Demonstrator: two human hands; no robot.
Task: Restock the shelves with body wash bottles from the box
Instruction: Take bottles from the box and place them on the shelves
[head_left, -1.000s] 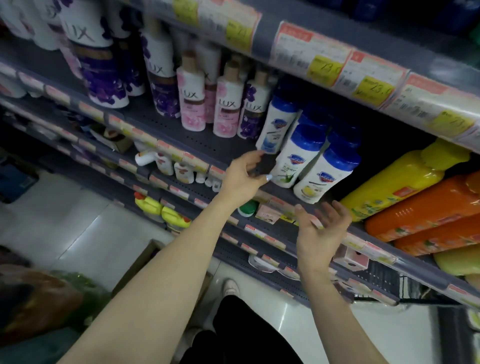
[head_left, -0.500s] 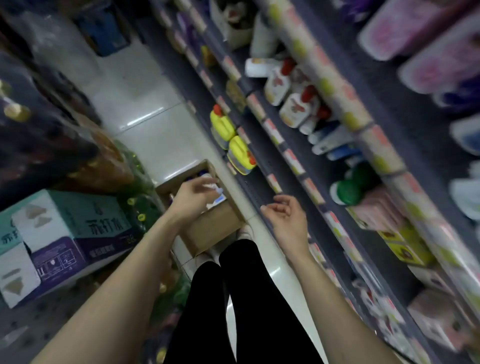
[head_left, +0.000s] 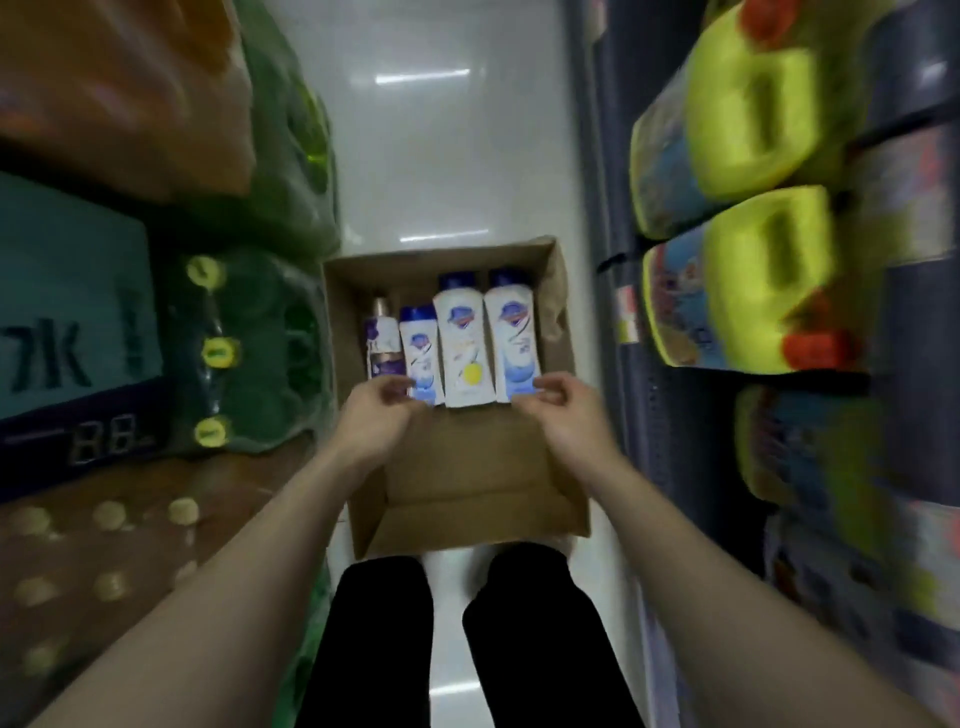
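Your left hand (head_left: 382, 410) and right hand (head_left: 563, 408) hover with loosely curled fingers, gripping nothing, at the near ends of four bottles (head_left: 462, 343) lying flat inside the box (head_left: 467, 499), ready for picking.

My left hand (head_left: 376, 410) covers the feet of the two leftmost bottles (head_left: 420, 353). Motion blurs the yellow jugs (head_left: 748, 98) on the shelf, their labels unreadable. The teal carton (head_left: 67, 291) runs off frame.
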